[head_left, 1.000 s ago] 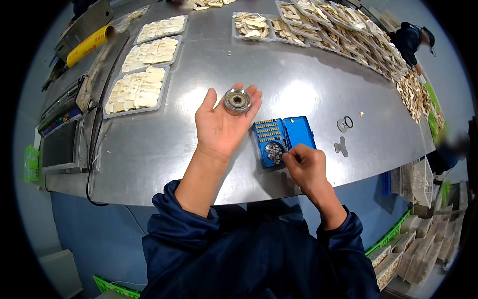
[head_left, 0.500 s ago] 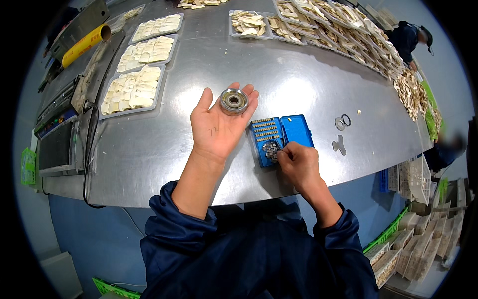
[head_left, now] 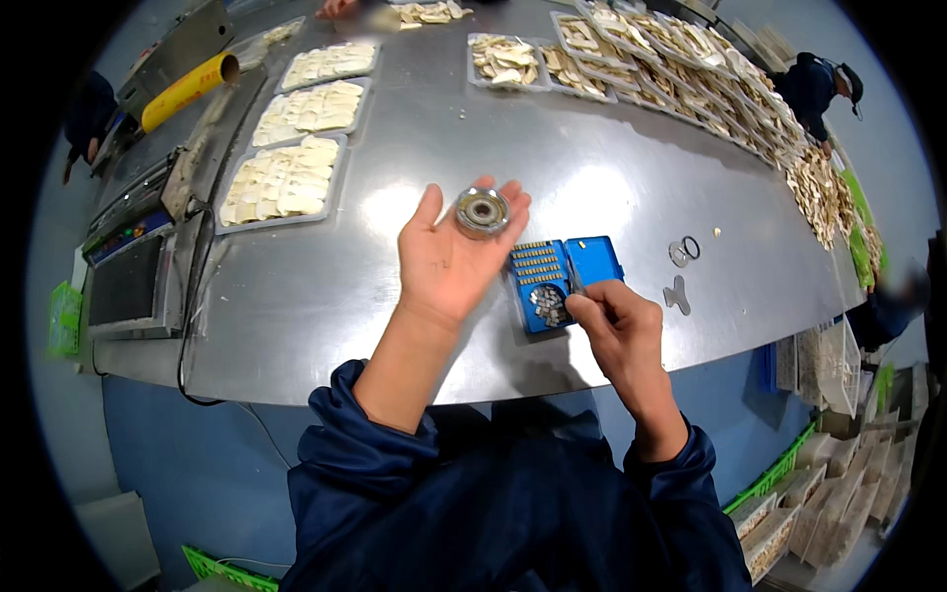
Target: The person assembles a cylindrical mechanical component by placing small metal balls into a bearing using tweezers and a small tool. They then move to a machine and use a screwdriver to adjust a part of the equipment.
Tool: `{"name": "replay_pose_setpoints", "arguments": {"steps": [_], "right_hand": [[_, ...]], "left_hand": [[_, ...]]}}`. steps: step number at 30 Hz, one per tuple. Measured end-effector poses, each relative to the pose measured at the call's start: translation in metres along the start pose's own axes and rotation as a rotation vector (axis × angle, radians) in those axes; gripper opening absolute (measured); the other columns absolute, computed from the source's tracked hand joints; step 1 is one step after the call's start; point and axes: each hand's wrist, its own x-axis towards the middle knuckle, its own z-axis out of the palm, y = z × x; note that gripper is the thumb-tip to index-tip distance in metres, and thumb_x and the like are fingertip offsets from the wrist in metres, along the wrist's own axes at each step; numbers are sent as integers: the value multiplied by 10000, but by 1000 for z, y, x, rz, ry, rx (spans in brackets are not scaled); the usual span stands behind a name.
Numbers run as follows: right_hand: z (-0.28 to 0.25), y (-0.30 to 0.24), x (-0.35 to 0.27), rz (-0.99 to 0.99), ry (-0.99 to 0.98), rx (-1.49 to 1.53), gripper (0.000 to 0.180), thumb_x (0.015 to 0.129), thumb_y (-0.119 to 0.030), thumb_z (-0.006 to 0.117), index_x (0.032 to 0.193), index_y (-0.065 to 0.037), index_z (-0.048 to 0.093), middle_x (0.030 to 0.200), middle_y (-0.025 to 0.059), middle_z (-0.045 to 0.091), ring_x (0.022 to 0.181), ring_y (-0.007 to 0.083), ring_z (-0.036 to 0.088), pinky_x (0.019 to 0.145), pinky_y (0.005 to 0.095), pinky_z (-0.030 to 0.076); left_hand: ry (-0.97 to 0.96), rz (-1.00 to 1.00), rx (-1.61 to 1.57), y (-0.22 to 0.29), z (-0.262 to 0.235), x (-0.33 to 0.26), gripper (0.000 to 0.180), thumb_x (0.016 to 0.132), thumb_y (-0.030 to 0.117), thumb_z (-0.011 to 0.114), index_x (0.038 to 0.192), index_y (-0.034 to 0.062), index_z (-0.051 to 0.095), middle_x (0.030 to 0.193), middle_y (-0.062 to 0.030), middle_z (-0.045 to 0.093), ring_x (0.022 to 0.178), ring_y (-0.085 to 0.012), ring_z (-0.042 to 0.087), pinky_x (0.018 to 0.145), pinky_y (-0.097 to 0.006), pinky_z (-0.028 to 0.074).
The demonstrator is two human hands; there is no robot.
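A: Where to look first?

B: At the round metal part (head_left: 482, 211), lying on the fingers of the left hand (head_left: 444, 259). Carried on top only, with palm turned up and fingers apart, not clamped.

A: And in the right hand (head_left: 627, 324), grip apart or together?

B: Together, with thumb and forefinger pinched on what looks like a slim dark tool (head_left: 577, 283). Long axis pointing away from the body, a little to the left. Cannot tell about the tips of this tool; too small for seeing.

A: Which hand nearer to the small silver bits (head_left: 546, 304)?

B: The right one, very close, with the bits directly to the left of the grip, inside the blue box (head_left: 597, 260).

A: And from there to the metal part?

B: Ahead and to the left, beyond the rows of brass-coloured pieces (head_left: 537, 263), held above the surface (head_left: 296, 326).
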Motion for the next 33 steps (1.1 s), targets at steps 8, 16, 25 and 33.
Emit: {"name": "replay_pose_setpoints", "arguments": {"steps": [8,16,25,33], "right_hand": [[6,-24,-3,-217,59,219,119,884,-54,564,952,40,592,759,150,593,635,224,572,576,303,453],[8,-42,-11,-187,93,185,84,855,-62,593,826,16,583,617,102,573,504,183,542,477,284,424],[4,-40,-15,-197,94,139,112,859,-66,583,780,12,568,619,119,587,509,214,567,477,303,433],[7,-40,-15,-184,86,143,125,862,-72,582,769,12,568,615,121,585,505,216,565,477,307,430]], "left_hand": [[-25,-78,-38,-19,31,-22,495,984,328,320,1251,-88,319,1347,-316,281,1299,-444,253,1084,-539,247],[-31,-79,-41,-33,37,-30,516,981,335,321,1258,-101,316,1349,-323,279,1307,-449,242,1088,-536,238],[-50,-77,6,-37,36,-32,515,981,333,328,1250,-106,321,1350,-327,270,1308,-445,241,1092,-528,238],[-56,-78,12,-36,34,-33,515,980,331,333,1262,-99,306,1351,-324,263,1309,-442,238,1097,-528,232]]}}
